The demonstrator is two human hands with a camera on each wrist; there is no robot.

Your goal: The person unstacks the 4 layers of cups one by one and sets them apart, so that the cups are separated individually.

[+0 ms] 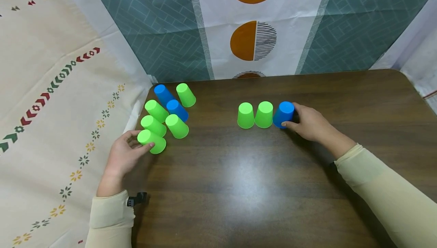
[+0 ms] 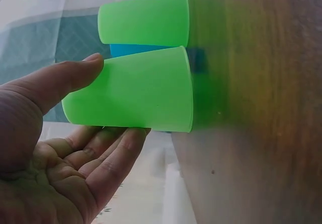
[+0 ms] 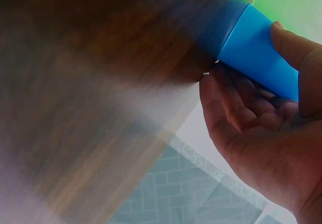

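At the table's left side my left hand [image 1: 122, 157] holds the nearest green cup [image 1: 152, 142], thumb on one side and fingers on the other. In the left wrist view that upside-down green cup [image 2: 131, 90] has its rim at or close to the tabletop. My right hand [image 1: 313, 123] grips an upside-down blue cup [image 1: 283, 114], with the thumb [image 3: 294, 45] across its near side in the right wrist view. Left of it, in a row, stand two green cups, the middle one [image 1: 264, 115] and the end one [image 1: 246, 115].
Beyond the left hand's cup, several upside-down cups cluster, among them a green cup [image 1: 177, 126], a blue cup [image 1: 177, 110] and a far green cup [image 1: 186, 95]. The brown wooden table [image 1: 211, 187] meets a patterned cloth [image 1: 164, 32] at the back and a cream cloth [image 1: 51, 126] at left.
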